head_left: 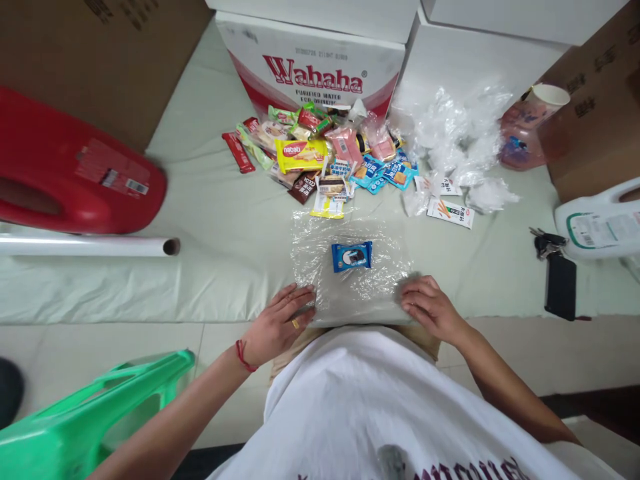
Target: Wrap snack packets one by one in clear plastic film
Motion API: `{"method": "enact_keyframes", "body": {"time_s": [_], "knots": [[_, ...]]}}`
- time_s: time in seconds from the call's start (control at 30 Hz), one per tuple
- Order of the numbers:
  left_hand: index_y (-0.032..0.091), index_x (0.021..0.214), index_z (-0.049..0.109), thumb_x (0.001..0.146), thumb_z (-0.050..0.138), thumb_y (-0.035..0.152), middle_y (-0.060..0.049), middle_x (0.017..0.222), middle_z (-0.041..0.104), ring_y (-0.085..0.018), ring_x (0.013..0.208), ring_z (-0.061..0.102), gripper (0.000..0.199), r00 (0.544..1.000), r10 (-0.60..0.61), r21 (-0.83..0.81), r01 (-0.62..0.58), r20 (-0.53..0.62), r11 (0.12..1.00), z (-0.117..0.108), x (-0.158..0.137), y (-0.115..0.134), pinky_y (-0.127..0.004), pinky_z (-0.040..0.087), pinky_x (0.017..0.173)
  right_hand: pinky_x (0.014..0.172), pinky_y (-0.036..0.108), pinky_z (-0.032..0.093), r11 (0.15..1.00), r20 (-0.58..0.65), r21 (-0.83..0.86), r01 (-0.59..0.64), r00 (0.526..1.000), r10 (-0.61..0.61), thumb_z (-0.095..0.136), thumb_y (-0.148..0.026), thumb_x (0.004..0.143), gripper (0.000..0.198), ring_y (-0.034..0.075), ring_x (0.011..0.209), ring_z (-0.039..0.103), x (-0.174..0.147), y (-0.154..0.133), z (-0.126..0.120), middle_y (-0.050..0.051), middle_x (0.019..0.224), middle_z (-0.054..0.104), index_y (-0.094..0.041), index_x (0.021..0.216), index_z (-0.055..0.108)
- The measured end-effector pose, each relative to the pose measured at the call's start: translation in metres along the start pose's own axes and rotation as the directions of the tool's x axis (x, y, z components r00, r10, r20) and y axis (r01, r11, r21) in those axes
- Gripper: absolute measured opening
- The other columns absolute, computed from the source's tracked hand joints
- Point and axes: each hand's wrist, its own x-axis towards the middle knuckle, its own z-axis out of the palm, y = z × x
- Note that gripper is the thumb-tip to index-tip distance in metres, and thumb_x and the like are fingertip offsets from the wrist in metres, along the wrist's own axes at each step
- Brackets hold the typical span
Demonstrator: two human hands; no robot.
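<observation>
Light: moderate and diffuse, its source outside the view
Worktop (215,220): evenly lit, with faint shading along the cloth's folds
Clear film (360,300): scattered white glints, thickest around the blue packet (351,257)
Crumpled plastic (445,137): bright highlights, its layers hard to tell apart
Brown carton (70,60): dim, in shade at the upper left
Red jug (65,153): stretched toward the left edge by the wide lens
Green stool (55,427): glossy sheen, distorted near the lower corner
White shirt (350,400): bright, slightly soft toward the bottom
</observation>
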Motion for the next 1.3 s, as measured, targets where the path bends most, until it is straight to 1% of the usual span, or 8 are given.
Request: {"method": "enact_keyframes", "body": {"time_s": [0.2, 0.43, 0.6, 0.77, 0.9, 0.97, 1.1, 1.3], "knots": [[0.025, 0.106, 0.073, 0.104, 0.053, 0.029, -0.007, 0.114, 0.081, -0.022, 0.119, 0.075, 0.021, 0.937, -0.349, -0.278, 0.335, 0.0, 0.9, -0.019, 0.028, -0.006, -0.044, 0.055, 0.115, 0.093, 0.042, 0.054, 0.979, -0.007, 0.166, -0.122, 0.992, 0.125, 0.053, -0.046, 0.107, 0.026, 0.024, 0.099, 0.068, 0.042, -0.012, -0.031, 0.007, 0.102, 0.074, -0.027, 0.099, 0.068], [0.02, 0.086, 0.071, 0.086, 0.068, 0.059, -0.002, 0.075, 0.072, -0.016, 0.066, 0.063, 0.039, 0.576, -0.816, -0.522, 0.711, 0.047, 0.472, -0.024, 0.08, -0.039, -0.027, 0.051, 0.064, 0.06, 0.026, 0.037, 0.893, -0.117, 0.296, -0.339, 0.915, 0.386, 0.063, -0.059, 0.095, 0.038, 0.013, 0.061, 0.044, 0.113, 0.02, -0.036, -0.003, 0.069, 0.051, -0.021, 0.096, 0.068], [0.019, 0.083, 0.07, 0.078, 0.069, 0.052, 0.002, 0.067, 0.062, -0.013, 0.059, 0.052, 0.033, 0.483, -0.875, -0.447, 0.783, 0.0, 0.432, -0.013, 0.101, -0.059, -0.026, 0.041, 0.057, 0.061, 0.026, 0.036, 0.886, -0.089, 0.148, -0.439, 0.886, 0.454, 0.063, -0.052, 0.087, 0.034, 0.014, 0.063, 0.048, 0.14, 0.049, -0.023, -0.001, 0.069, 0.06, -0.018, 0.087, 0.07], [0.017, 0.103, 0.073, 0.078, 0.067, 0.035, -0.009, 0.1, 0.071, -0.024, 0.09, 0.067, 0.032, 0.551, -0.812, -0.178, 0.794, -0.193, 0.581, -0.019, 0.107, -0.064, -0.04, 0.056, 0.088, 0.065, 0.027, 0.038, 0.899, -0.081, -0.068, -0.433, 0.9, 0.428, 0.058, -0.045, 0.092, 0.031, 0.016, 0.065, 0.055, 0.133, 0.05, -0.017, 0.002, 0.072, 0.067, -0.019, 0.088, 0.073], [0.018, 0.116, 0.068, 0.084, 0.066, 0.029, -0.018, 0.127, 0.063, -0.037, 0.133, 0.056, 0.034, 0.634, -0.525, 0.091, 0.682, -0.568, 0.726, -0.035, 0.105, -0.037, -0.06, 0.043, 0.118, 0.066, 0.027, 0.04, 0.897, -0.106, -0.062, -0.437, 0.897, 0.429, 0.058, -0.044, 0.094, 0.03, 0.017, 0.065, 0.058, 0.126, 0.046, -0.017, 0.003, 0.074, 0.07, -0.019, 0.091, 0.074], [0.022, 0.12, 0.067, 0.09, 0.064, 0.027, -0.015, 0.128, 0.064, -0.037, 0.14, 0.053, 0.03, 0.692, -0.385, 0.157, 0.582, -0.61, 0.798, -0.035, 0.107, -0.011, -0.062, 0.037, 0.122, 0.066, 0.027, 0.041, 0.901, -0.109, -0.055, -0.43, 0.9, 0.423, 0.057, -0.043, 0.094, 0.03, 0.017, 0.066, 0.059, 0.124, 0.045, -0.017, 0.003, 0.075, 0.071, -0.019, 0.091, 0.074], [0.029, 0.126, 0.071, 0.101, 0.053, 0.03, -0.008, 0.128, 0.074, -0.03, 0.135, 0.063, 0.031, 0.946, -0.258, 0.189, 0.294, -0.194, 0.937, -0.01, 0.123, 0.031, -0.054, 0.046, 0.115, 0.067, 0.028, 0.041, 0.902, -0.094, -0.076, -0.426, 0.903, 0.419, 0.056, -0.042, 0.095, 0.03, 0.017, 0.067, 0.06, 0.123, 0.045, -0.015, 0.003, 0.077, 0.072, -0.019, 0.094, 0.074], [0.021, 0.143, 0.067, 0.109, 0.041, 0.03, -0.012, 0.15, 0.068, -0.028, 0.139, 0.062, 0.044, 0.934, -0.35, 0.219, 0.327, 0.071, 0.919, 0.029, 0.151, 0.019, -0.048, 0.045, 0.115, 0.08, 0.035, 0.046, 0.847, -0.092, -0.351, -0.399, 0.915, 0.393, 0.053, -0.032, 0.097, 0.029, 0.026, 0.091, 0.063, 0.135, 0.037, -0.031, 0.012, 0.101, 0.074, -0.017, 0.106, 0.077]]}}
